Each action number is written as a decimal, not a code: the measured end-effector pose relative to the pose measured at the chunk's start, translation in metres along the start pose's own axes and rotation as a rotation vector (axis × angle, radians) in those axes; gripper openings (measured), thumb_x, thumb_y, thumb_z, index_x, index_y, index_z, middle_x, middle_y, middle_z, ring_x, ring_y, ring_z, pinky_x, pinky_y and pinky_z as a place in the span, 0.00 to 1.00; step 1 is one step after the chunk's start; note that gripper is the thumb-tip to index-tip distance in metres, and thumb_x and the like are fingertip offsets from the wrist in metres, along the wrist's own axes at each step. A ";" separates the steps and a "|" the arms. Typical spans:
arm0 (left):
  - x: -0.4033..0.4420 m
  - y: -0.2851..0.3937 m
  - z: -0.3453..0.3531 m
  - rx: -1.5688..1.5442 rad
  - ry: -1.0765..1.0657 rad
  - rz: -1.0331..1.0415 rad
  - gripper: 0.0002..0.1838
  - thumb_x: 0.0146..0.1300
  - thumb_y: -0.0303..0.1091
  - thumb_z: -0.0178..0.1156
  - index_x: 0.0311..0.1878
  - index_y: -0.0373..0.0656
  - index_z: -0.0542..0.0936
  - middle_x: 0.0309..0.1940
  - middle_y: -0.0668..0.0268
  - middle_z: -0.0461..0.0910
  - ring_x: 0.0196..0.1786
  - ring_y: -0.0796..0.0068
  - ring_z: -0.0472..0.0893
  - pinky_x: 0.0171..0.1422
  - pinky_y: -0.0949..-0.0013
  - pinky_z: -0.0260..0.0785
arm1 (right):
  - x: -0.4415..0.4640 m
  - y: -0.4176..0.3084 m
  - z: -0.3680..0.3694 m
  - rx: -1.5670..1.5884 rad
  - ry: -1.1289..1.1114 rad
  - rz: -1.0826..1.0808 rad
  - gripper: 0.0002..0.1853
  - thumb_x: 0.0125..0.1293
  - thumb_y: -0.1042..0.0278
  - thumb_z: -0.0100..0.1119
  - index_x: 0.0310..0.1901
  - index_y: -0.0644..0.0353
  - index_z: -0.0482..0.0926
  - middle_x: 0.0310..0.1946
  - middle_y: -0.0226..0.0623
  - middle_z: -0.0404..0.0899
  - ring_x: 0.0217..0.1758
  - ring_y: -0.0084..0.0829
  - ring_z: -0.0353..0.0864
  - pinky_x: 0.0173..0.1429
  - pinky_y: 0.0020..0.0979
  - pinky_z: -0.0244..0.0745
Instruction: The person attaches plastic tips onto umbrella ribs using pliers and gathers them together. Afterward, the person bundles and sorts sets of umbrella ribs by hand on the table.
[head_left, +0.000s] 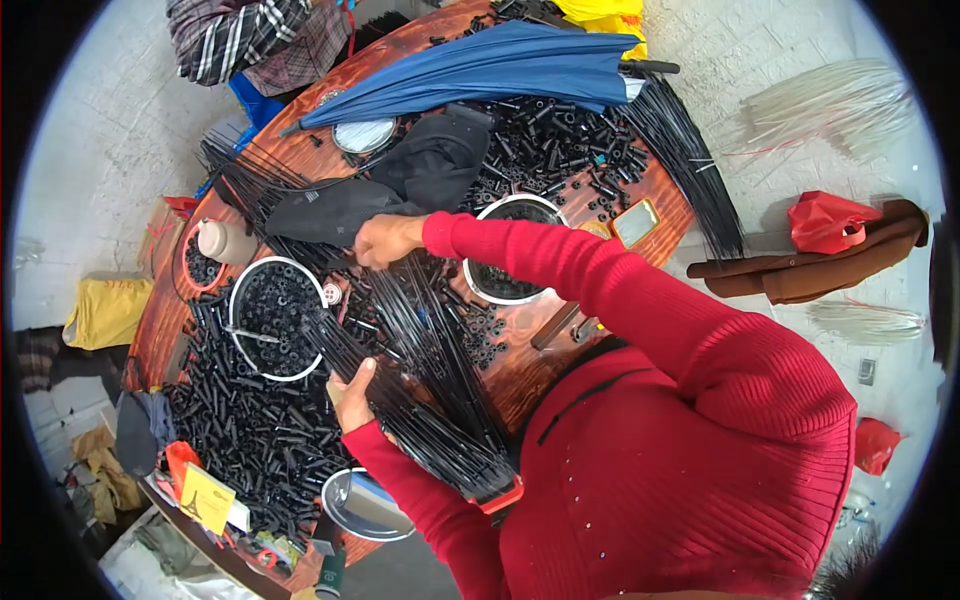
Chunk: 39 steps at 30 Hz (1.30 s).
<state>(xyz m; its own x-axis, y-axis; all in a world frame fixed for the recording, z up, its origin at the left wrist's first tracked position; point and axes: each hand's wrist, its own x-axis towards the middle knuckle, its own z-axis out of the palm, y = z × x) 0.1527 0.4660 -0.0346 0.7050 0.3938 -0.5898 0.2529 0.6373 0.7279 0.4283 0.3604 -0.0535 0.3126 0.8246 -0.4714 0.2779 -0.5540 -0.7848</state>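
Note:
My left hand [352, 400] is wrapped round the side of a bundle of thin black rods [405, 415], its thumb sticking up. The bundle slants down to a red-edged end near my body. My right hand [388, 241] is closed above the bundle's upper end, beside a dark cloth [335, 208]; what its fingers hold is too small to make out. More black rods [425, 325] lie between the hands. A white-rimmed bucket [234, 335] of small black parts stands left of the bundle, and another bucket [475, 285] sits partly under my right forearm.
Loose black parts [260, 440] cover the table's near left. A folded blue umbrella [480, 68] lies across the far side, near a person's plaid sleeve [235, 45]. A beige jug [226, 243], a clear-lidded container [365, 505] and a rod bundle [690, 160] are around.

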 end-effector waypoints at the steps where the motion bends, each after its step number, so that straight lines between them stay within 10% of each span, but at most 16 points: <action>1: -0.001 0.001 0.001 0.000 -0.012 0.007 0.29 0.54 0.21 0.67 0.60 0.39 0.69 0.43 0.60 0.81 0.39 0.68 0.83 0.45 0.66 0.78 | 0.003 0.007 -0.001 -0.008 -0.004 0.002 0.12 0.58 0.64 0.60 0.40 0.62 0.83 0.33 0.38 0.85 0.37 0.29 0.84 0.42 0.33 0.77; 9: -0.001 0.001 -0.015 0.018 -0.018 0.058 0.20 0.55 0.21 0.66 0.51 0.38 0.75 0.38 0.65 0.80 0.34 0.74 0.81 0.41 0.70 0.77 | -0.001 0.000 0.001 -0.640 0.084 -0.039 0.17 0.52 0.74 0.55 0.42 0.49 0.86 0.37 0.40 0.85 0.46 0.44 0.83 0.46 0.41 0.76; 21: 0.008 0.000 -0.005 -0.007 -0.015 0.020 0.19 0.55 0.23 0.68 0.50 0.39 0.75 0.37 0.65 0.81 0.34 0.72 0.82 0.40 0.68 0.78 | 0.022 0.023 0.058 -1.118 0.247 -0.302 0.15 0.58 0.60 0.58 0.48 0.40 0.81 0.48 0.49 0.76 0.46 0.46 0.82 0.42 0.43 0.76; 30: 0.025 -0.014 -0.015 0.047 -0.025 -0.027 0.21 0.55 0.20 0.66 0.52 0.39 0.75 0.40 0.64 0.81 0.37 0.72 0.82 0.43 0.69 0.77 | -0.007 -0.040 0.033 -0.837 0.350 -0.696 0.17 0.49 0.66 0.65 0.44 0.43 0.79 0.46 0.39 0.73 0.50 0.46 0.75 0.46 0.44 0.72; 39: 0.020 -0.009 -0.018 0.051 0.008 -0.070 0.26 0.52 0.23 0.71 0.54 0.39 0.74 0.44 0.65 0.81 0.42 0.72 0.81 0.50 0.68 0.75 | 0.014 -0.051 0.039 -0.533 -0.023 -0.496 0.23 0.48 0.72 0.64 0.49 0.49 0.73 0.49 0.37 0.74 0.55 0.45 0.76 0.49 0.51 0.72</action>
<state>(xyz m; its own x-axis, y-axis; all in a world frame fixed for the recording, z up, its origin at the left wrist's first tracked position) 0.1528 0.4807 -0.0594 0.6793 0.3546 -0.6425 0.3349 0.6292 0.7013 0.3826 0.4043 -0.0356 0.0178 0.9921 -0.1239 0.7884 -0.0902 -0.6085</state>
